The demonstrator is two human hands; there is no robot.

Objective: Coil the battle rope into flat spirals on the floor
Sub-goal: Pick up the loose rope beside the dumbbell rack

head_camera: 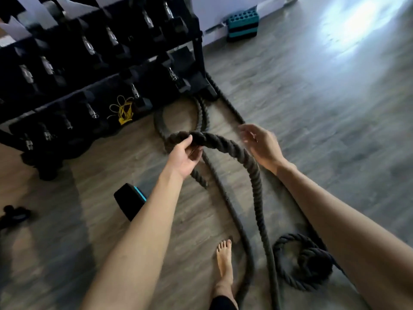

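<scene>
A thick dark battle rope (240, 154) arches above the wooden floor in the middle of the view. My left hand (185, 156) grips the top of that arch from below, fingers curled round it. My right hand (260, 143) hovers just right of the rope with fingers spread, holding nothing. From the arch the rope runs down toward me along the floor. A loose loop of rope (178, 121) lies beyond my hands near the rack foot. A small rough coil (304, 262) lies on the floor at lower right, partly under my right forearm.
A black dumbbell rack (93, 70) fills the upper left, with a yellow cord (121, 110) at its base. A black-and-teal block (130, 202) lies left of my left arm, another teal block (243, 25) by the far wall. My bare foot (224, 262) stands beside the rope.
</scene>
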